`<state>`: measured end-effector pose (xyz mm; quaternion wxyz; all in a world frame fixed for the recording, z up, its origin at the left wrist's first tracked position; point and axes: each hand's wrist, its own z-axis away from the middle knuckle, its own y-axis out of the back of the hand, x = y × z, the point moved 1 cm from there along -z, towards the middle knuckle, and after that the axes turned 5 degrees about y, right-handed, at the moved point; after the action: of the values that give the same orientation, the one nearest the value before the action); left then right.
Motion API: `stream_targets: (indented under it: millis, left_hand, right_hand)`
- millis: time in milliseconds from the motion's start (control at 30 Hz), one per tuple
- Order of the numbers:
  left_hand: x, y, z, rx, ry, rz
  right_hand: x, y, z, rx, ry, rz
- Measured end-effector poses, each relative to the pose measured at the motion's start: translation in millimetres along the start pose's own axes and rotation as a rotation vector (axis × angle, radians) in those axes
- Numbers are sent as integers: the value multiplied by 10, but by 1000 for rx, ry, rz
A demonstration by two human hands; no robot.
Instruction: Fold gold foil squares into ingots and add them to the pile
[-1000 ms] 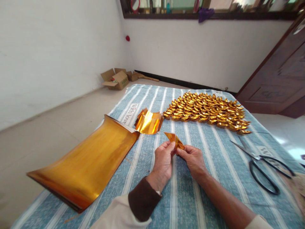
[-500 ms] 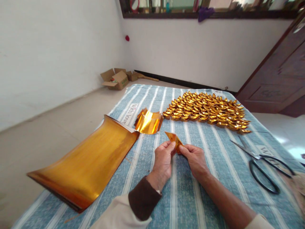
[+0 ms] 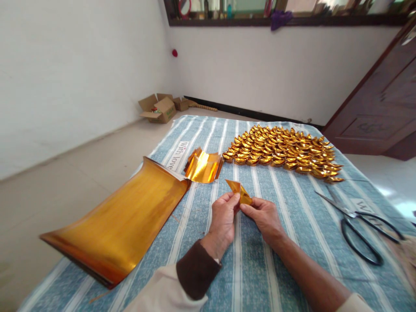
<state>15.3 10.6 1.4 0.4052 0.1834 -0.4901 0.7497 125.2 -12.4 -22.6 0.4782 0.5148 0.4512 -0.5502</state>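
One foil (image 3: 245, 198) is pinched over the cloth (image 3: 194, 216) by the left hand (image 3: 223, 218) and the right hand (image 3: 264, 216), both nearly closed. Two stacks (image 3: 120, 212) are laid at left, one pair of scissors (image 3: 350, 214) at right; dozens of ingots (image 3: 282, 149), too crowded to count, are set beyond.

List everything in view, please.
Striped cloth: one, blue and white, centre
Large sheets: one stack, gold, left
Small sheets: one pile, gold, centre
Folded pieces: many, gold, far right
Scissors: one, black handles, right
Boxes: two, brown, floor
Walls: two, white, background
Unclear thing: one, red, far wall
Window: one, dark frame, top
Small items: several, mixed, window
Hanging cloth: one, purple, window
Door: one, brown, right
Held paper: one, gold, centre
Sleeves: two, cream, bottom
Left fingers, right fingers: two sets, bare, on paper
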Motion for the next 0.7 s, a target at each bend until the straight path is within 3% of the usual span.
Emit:
stream_targets:
  millis: [533, 633, 700]
  left_hand:
    - [-21, 9, -12, -69, -37, -62]
    - [17, 24, -14, -61, -114, -174]
    - [57, 38, -8, -45, -246, -342]
  right_hand:
    - [-3, -9, -34, 49, -16, 5]
    - [-44, 9, -42, 6, 13, 15]
    - [-67, 33, -51, -11, 47, 6]
